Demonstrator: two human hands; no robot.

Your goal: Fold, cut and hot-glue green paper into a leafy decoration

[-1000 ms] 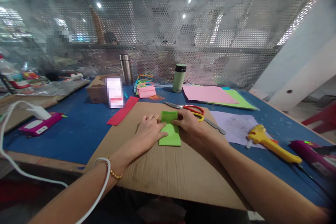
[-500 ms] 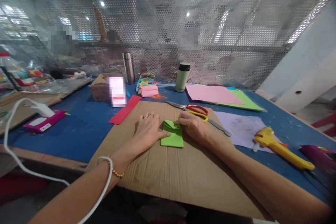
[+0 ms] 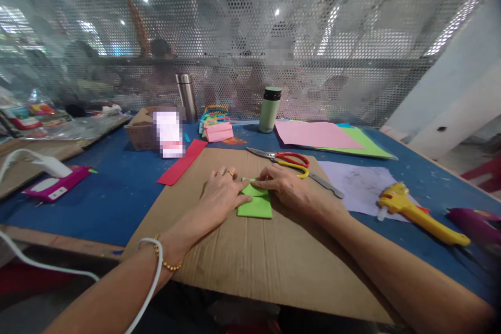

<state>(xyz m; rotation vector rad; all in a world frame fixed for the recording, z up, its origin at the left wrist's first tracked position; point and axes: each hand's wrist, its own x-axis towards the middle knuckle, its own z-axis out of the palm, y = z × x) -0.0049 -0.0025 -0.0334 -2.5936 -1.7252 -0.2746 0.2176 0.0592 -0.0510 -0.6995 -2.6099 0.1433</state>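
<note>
A small folded piece of bright green foam sheet (image 3: 256, 209) lies on the brown cardboard (image 3: 250, 255) in front of me, its top part turned down as a flap. My left hand (image 3: 221, 193) rests at its left side, fingers spread, with thumb and index finger lying on the green piece. At its upper right is my right hand (image 3: 284, 185); the index finger presses along the flap and the other fingers are curled. The right thumb is hidden. Just beyond the right hand lie scissors (image 3: 291, 159) with red and yellow handles and a grey metal blade (image 3: 324, 186).
A yellow glue gun (image 3: 418, 214) lies on lilac paper (image 3: 344, 177) at right. Behind stand a green tumbler (image 3: 269, 109), a steel flask (image 3: 187, 99), a small pink foam bag (image 3: 219, 132) and a phone (image 3: 168, 133). A red strip (image 3: 182, 163) and white cable (image 3: 151, 287) are at left.
The raised, curled green flap is now pressed down flat. My right index finger has moved left across it, and my left index finger has come onto its top left corner.
</note>
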